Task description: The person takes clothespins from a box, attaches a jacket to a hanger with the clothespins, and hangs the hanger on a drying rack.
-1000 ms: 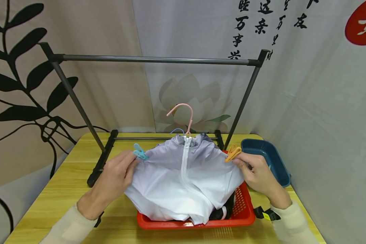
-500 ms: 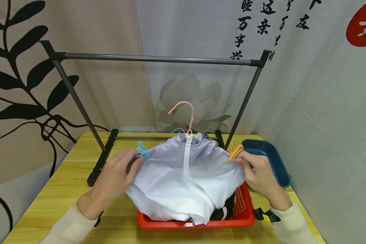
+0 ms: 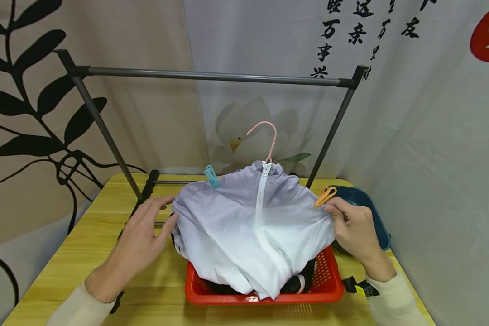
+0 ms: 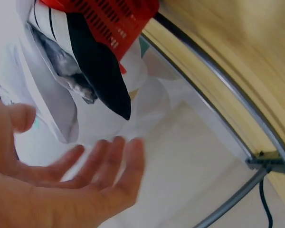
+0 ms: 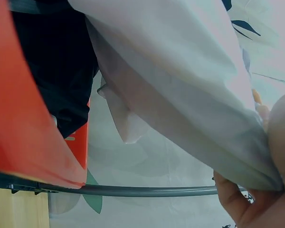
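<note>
A lilac-to-white zip jacket (image 3: 236, 217) hangs on a pink hanger (image 3: 272, 140) above a red basket (image 3: 326, 280). On its left shoulder area sits a blue clip (image 3: 212, 176), and an orange clip (image 3: 325, 196) is at the other shoulder. My left hand (image 3: 136, 240) is beside the jacket's left edge, fingers spread; the left wrist view shows this hand (image 4: 76, 185) holding nothing. My right hand (image 3: 356, 231) pinches the jacket at the shoulder just under the orange clip. In the right wrist view, fingers (image 5: 237, 199) grip the pale cloth (image 5: 180, 85).
A dark metal rack (image 3: 212, 76) stands behind the jacket, with its feet on the wooden table (image 3: 155, 290). A blue tray (image 3: 375, 217) lies at the right, partly behind my right hand. Dark clothes (image 3: 305, 276) lie in the red basket.
My left hand has let go of the jacket near the blue clip and moved left. The jacket and hanger have risen and shifted right, with my right hand still pinching the cloth.
</note>
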`<state>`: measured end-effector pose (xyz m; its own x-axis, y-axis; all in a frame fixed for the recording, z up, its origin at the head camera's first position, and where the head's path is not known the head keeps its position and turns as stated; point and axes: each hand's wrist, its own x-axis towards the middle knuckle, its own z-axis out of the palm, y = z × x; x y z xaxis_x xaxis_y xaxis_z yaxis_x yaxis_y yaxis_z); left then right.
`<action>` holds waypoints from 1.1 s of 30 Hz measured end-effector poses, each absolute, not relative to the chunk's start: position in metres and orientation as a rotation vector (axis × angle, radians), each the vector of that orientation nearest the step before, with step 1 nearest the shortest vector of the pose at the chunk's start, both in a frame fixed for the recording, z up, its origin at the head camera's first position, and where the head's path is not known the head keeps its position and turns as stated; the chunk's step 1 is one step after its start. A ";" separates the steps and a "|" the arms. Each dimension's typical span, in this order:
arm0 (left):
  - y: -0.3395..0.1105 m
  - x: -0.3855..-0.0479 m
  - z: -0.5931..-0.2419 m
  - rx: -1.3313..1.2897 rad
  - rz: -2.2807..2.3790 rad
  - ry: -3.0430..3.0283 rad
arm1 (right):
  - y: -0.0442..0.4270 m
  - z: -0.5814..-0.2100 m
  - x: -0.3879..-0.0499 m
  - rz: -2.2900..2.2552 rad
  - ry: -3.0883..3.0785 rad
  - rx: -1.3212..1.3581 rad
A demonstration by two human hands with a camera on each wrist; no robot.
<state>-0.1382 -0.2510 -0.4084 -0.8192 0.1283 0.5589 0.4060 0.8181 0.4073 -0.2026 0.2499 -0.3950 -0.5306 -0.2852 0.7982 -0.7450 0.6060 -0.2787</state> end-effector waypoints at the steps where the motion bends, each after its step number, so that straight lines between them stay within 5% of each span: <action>1: -0.251 -0.136 -0.409 -0.371 -0.737 -2.517 | 0.251 -0.395 -0.203 0.795 -2.094 0.800; 12: -0.240 -0.126 -0.426 -0.034 -1.095 -2.949 | 0.257 -0.391 -0.204 0.783 -2.081 0.704; 21: -0.221 -0.122 -0.432 0.173 -1.874 -2.800 | 0.262 -0.390 -0.206 0.760 -2.074 0.691; 33: -0.220 -0.111 -0.440 0.090 -2.354 -2.648 | 0.272 -0.391 -0.201 0.743 -2.094 0.631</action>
